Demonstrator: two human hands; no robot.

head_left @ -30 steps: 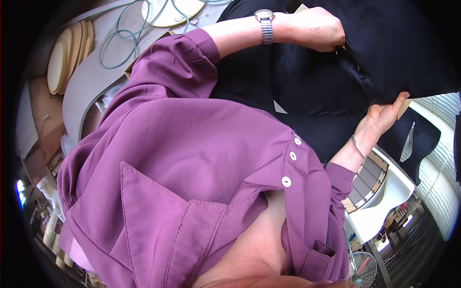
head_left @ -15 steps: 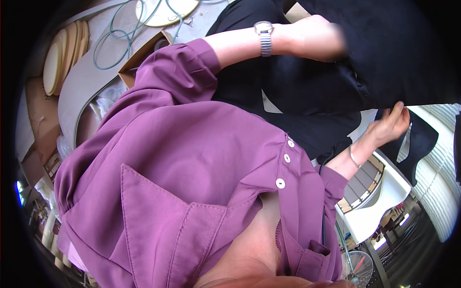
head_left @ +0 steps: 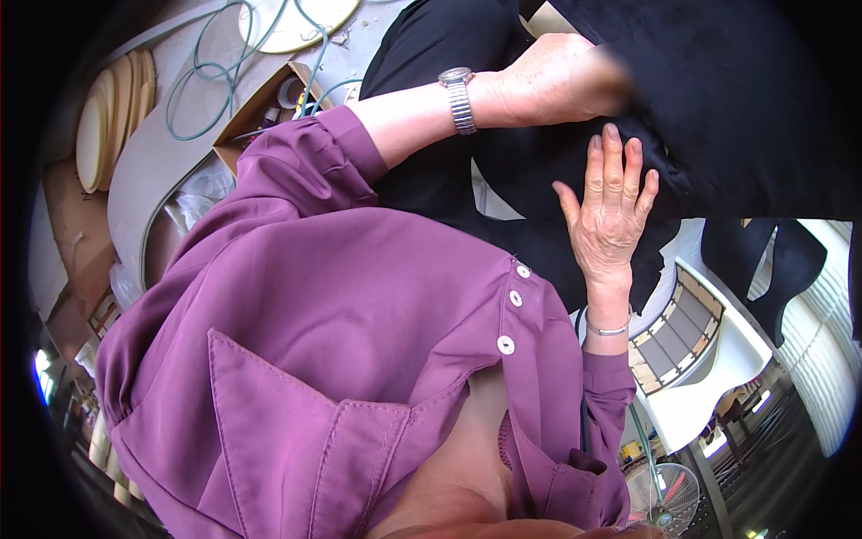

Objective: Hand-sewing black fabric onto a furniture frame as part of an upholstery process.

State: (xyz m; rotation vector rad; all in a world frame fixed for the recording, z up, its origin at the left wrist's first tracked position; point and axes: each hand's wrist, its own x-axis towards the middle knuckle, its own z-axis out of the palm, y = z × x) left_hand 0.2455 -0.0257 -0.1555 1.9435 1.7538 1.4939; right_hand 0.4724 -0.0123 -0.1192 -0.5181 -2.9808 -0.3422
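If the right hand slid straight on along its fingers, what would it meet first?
The right hand lies flat on the black fabric, fingers toward the left hand; it would likely meet that hand first, though depth is unclear.

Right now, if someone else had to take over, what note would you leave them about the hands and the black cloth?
Left hand: watch on the wrist, fingers curled against the black cloth. They are blurred, so the grip is unclear.
Right hand: open, palm flat on the cloth, just below the left hand.
Done: both hands are on the cloth.
Left: the cloth is bunched and folded over, not smooth.
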